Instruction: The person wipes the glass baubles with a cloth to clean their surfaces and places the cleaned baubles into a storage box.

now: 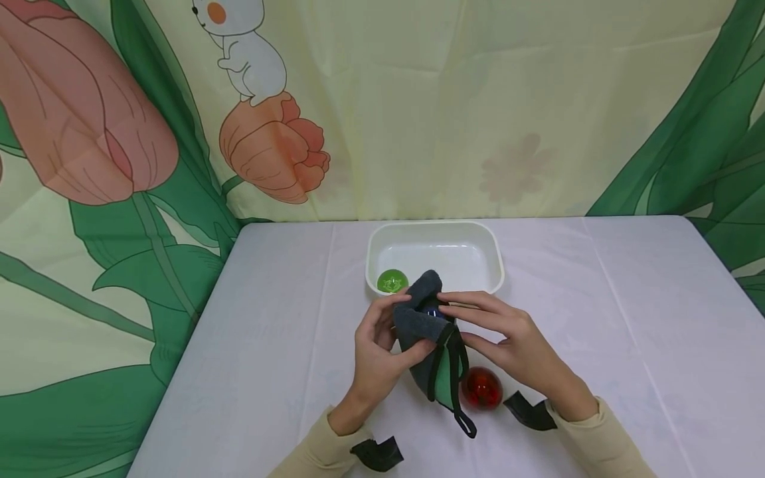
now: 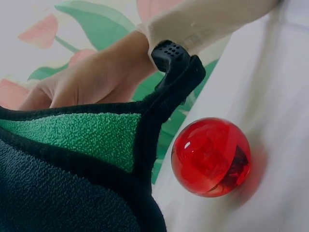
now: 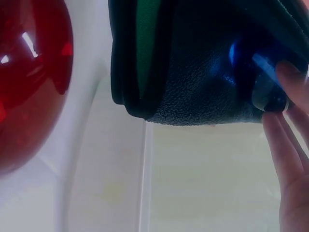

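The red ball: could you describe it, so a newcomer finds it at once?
Find the white table in the head view, then the dark cloth held above. Just right of its black edging sits the glossy, transparent ball. It is the only red one; the green ball lies in the white tray.

A pale, whitish cloth with faint straight creases running front to back covers the tabletop (image 1: pixel 269 332). On it, near the middle of the far edge, sits a white rounded-corner tray (image 1: pixel 435 224); a glossy, see-through red ball (image 1: pixel 483 388) rests nearer the front.
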Available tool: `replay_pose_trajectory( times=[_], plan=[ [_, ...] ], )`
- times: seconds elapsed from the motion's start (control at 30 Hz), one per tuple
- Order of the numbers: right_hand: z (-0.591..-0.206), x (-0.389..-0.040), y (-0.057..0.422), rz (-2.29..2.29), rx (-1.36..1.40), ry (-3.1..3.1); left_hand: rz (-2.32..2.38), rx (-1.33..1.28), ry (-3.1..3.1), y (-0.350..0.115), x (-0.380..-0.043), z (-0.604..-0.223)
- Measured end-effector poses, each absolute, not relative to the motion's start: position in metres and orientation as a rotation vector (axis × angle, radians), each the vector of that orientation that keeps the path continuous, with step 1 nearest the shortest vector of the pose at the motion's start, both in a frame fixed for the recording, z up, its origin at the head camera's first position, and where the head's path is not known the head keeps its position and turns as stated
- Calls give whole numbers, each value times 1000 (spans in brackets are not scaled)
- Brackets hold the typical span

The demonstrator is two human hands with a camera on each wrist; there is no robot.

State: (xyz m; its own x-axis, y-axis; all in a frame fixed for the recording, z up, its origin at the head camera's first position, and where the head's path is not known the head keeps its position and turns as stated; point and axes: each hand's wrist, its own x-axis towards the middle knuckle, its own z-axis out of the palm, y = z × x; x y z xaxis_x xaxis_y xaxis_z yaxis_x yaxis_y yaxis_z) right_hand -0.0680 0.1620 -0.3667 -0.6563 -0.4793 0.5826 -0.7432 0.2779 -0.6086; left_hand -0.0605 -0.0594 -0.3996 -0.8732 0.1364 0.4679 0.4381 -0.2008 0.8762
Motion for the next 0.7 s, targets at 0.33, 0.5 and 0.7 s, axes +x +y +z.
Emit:
replay_pose_trajectory(
  times=[0.33, 0.5, 0.7],
  plan=[
    [-366, -69, 161, 1346, 1101, -2220, -2194, -665, -1863, -58, -61, -400],
    [-366, -67, 161, 1421, 1012, -2282, -2200, -676, -1870, -58, -60, -400],
    [-365, -68, 160, 1387, 1014, -2299, -2196, -700, -1823, -58, -61, -400]
  ],
)
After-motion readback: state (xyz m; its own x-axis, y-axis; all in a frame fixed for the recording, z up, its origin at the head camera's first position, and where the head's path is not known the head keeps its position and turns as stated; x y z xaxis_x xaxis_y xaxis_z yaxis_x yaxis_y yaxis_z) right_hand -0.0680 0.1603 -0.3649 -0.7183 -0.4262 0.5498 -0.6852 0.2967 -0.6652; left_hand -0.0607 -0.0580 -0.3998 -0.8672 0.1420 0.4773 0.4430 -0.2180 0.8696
